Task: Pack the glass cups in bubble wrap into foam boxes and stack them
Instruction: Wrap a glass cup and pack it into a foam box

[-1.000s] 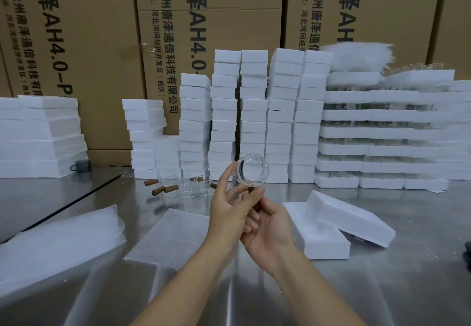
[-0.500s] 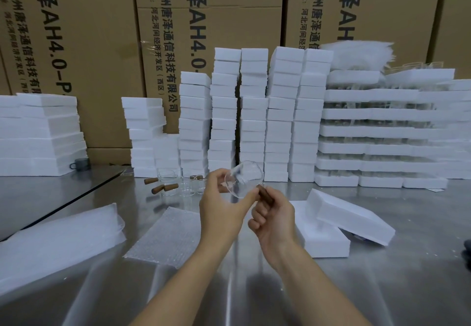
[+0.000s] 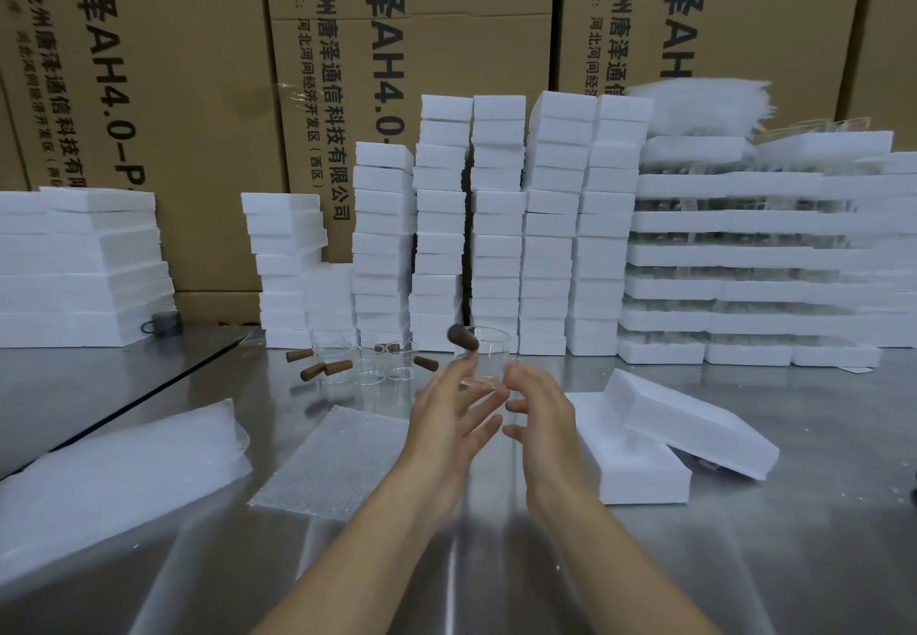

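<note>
A clear glass cup [image 3: 489,354] with a brown wooden handle stands upright in the air between my hands, blurred by motion. My left hand [image 3: 449,418] has straight, spread fingers, and its fingertips touch the cup just under the handle. My right hand [image 3: 538,404] has curled fingers, with the upper ones against the cup's right side. A bubble wrap sheet [image 3: 342,461] lies flat on the metal table [image 3: 496,575] below my left hand. An open foam box [image 3: 640,471] sits to the right, its lid [image 3: 694,423] leaning on it.
Several more glass cups [image 3: 367,361] with brown handles stand behind the sheet. A pile of bubble wrap [image 3: 114,480] lies at the front left. Tall stacks of foam boxes [image 3: 496,217] line the back, foam trays of glassware [image 3: 744,257] sit at the right, and cardboard cartons [image 3: 198,88] stand behind.
The cup has come down and turned from rim-toward-me to upright, its handle now at the left. My left hand's fingers have spread out and my right hand has let go of the handle.
</note>
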`<state>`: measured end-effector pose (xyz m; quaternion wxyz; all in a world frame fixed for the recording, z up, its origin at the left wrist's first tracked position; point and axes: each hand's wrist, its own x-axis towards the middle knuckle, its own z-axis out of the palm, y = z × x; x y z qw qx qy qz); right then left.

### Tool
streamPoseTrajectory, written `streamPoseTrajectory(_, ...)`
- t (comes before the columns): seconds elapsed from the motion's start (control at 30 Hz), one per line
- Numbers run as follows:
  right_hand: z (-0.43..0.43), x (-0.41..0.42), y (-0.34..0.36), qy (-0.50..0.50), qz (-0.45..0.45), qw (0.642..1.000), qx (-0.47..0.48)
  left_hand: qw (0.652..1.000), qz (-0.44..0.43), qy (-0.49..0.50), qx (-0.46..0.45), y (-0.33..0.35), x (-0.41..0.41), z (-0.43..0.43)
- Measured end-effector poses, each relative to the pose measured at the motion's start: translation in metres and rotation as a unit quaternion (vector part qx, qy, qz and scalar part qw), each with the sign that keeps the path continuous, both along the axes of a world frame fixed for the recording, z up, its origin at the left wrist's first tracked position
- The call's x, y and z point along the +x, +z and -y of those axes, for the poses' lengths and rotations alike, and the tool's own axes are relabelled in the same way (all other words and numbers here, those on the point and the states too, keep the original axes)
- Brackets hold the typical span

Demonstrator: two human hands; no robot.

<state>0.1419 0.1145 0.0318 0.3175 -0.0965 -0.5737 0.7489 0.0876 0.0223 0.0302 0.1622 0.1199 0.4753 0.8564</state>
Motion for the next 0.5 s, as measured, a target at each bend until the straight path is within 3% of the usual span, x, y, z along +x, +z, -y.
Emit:
streamPoseTrajectory(0.27,0.0055,0.0046,0.0029,0.125,0.028,0.992,0.013,0.997,0.051,-0.036,-0.035,0.0002,0.0056,-0.0055)
streamPoseTrajectory(0.5,0.0046,0.0015,-0.0007,0.055,-0.009,0.998,0.01,0.993,0.031,-0.037,-0.106,-0.0057,0.0047,-0.0092)
